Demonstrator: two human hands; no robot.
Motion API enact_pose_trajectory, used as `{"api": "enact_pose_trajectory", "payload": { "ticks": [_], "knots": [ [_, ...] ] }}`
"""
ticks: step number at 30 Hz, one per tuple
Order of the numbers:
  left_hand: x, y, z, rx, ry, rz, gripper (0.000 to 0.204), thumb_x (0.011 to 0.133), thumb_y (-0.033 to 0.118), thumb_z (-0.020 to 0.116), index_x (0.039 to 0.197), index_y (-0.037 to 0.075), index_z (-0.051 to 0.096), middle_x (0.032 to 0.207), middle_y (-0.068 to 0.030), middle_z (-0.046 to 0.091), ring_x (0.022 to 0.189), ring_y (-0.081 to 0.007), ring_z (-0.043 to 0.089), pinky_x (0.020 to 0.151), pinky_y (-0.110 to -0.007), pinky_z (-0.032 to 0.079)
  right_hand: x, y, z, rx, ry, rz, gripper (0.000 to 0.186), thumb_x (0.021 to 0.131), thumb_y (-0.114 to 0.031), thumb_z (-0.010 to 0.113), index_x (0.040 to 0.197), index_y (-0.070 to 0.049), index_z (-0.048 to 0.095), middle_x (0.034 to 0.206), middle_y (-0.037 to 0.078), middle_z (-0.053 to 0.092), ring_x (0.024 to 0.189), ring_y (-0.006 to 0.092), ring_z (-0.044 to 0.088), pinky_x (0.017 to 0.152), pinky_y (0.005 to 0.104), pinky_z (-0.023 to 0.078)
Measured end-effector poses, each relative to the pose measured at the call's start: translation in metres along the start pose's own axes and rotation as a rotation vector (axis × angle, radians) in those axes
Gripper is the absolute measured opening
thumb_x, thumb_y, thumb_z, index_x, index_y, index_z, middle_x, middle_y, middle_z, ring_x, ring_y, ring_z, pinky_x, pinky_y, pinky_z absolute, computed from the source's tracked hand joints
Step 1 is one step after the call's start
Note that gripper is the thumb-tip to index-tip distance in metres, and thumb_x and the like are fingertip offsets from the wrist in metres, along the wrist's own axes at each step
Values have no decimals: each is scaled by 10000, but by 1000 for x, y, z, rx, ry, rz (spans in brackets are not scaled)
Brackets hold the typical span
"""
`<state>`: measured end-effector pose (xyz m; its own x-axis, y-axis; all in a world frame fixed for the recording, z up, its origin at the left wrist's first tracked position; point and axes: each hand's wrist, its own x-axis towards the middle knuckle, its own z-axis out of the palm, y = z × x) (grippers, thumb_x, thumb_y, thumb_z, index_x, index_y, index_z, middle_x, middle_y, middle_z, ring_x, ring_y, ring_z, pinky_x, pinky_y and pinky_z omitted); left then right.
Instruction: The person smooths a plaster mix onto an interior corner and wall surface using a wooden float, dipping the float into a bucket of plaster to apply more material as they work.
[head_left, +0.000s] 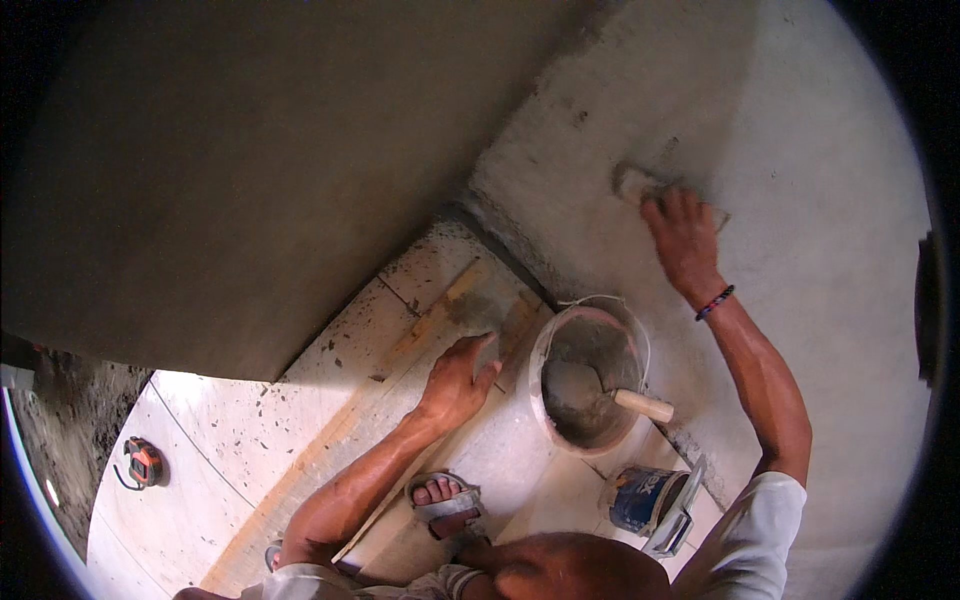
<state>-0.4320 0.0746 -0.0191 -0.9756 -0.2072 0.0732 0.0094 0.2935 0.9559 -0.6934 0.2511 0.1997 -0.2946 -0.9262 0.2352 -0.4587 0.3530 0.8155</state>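
My right hand (684,235) is closed on a pale, flat rubbing pad (636,184) and presses it against the grey plastered wall (800,230). Most of the pad lies hidden under my fingers; its exact kind is unclear. My left hand (458,385) hovers over the floor, left of the bucket, thumb apart from the fingers. A greyish patch shows between them, but I see nothing clearly gripped. The bucket (537,400) stands by the wall's foot with grey mortar inside. In it rests a trowel (642,405), its wooden handle over the rim.
A blue can (636,497) stands near my right arm, with a metal float (680,512) against it. An orange tape measure (145,462) lies on the tiled floor (190,420), left. Mortar crumbs dot the tiles. A dark wall (250,180) rises left; my sandalled foot (445,502) is below.
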Motion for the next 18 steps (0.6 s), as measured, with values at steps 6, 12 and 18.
{"api": "enact_pose_trajectory", "payload": {
  "ticks": [6,12,18],
  "knots": [
    [-7,-1,-14,34,-49,-45,475,927,259,558,1315,-8,493,1305,-276,518,1203,-423,514,1018,-447,409,59,19,-36,2,59,337,320,835,-127,565,1154,-137,591,1054,93,565,979,284,535,767,415,426],
    [-4,2,2,13,-100,-17,499,931,285,546,1326,-13,480,1298,-281,515,1207,-421,503,1033,-458,392,22,-43,26,112,-10,-29,323,827,-136,572,1147,-152,609,1052,92,574,993,286,547,797,431,436],
    [-8,-3,-10,71,-118,-38,520,928,298,554,1330,-22,474,1291,-288,514,1205,-426,501,1033,-464,391,54,-34,-15,92,55,195,284,838,-116,570,1118,-143,603,1052,88,576,986,283,554,807,426,434]
  ]
}}
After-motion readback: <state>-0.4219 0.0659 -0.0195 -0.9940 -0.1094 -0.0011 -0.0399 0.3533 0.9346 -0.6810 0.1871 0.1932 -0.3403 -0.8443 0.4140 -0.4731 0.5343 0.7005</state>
